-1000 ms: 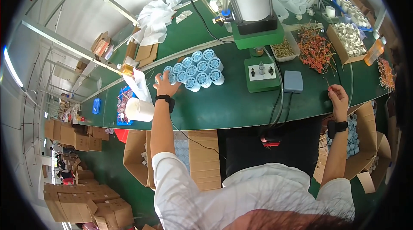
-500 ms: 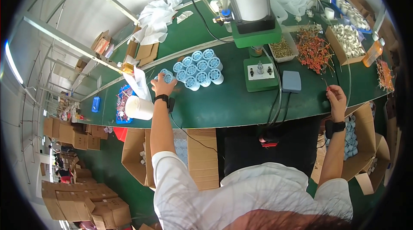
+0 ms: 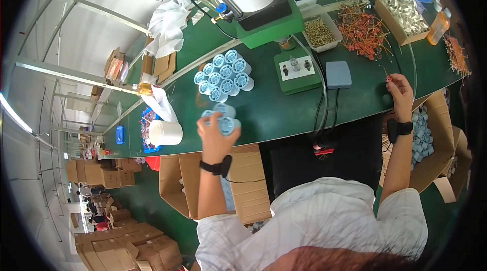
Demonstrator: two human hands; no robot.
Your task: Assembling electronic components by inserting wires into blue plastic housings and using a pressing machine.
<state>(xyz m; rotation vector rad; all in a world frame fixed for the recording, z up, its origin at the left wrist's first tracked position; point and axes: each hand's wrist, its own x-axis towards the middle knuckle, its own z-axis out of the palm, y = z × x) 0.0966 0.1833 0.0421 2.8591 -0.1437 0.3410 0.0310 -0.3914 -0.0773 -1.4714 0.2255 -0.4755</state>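
Observation:
My left hand (image 3: pixel 217 139) is closed around a small cluster of light-blue plastic cups (image 3: pixel 229 125) near the table's front edge. Beyond it, several more light-blue cups with spoked ends (image 3: pixel 226 74) stand packed together. At the right, my right hand (image 3: pixel 403 94) pinches a small red part with a thin wire lead (image 3: pixel 388 79) between thumb and fingertips, just above the tabletop. Closest to that hand are a grey-blue box-shaped pedal or switch (image 3: pixel 338 75) and a heap of orange-red wired parts (image 3: pixel 363 32).
A green bench press (image 3: pixel 297 70) stands mid-table, with hoses and cables running forward from it. Behind are a tub of brass-coloured pieces (image 3: pixel 320 33) and a carton of white parts (image 3: pixel 404 15). A white container (image 3: pixel 166 133) is at the left. Open cartons (image 3: pixel 175 179) stand below the table edge.
My left hand has brought its cups from the left of the packed group toward me and to the right. My right hand still pinches the red part. The view has turned slightly.

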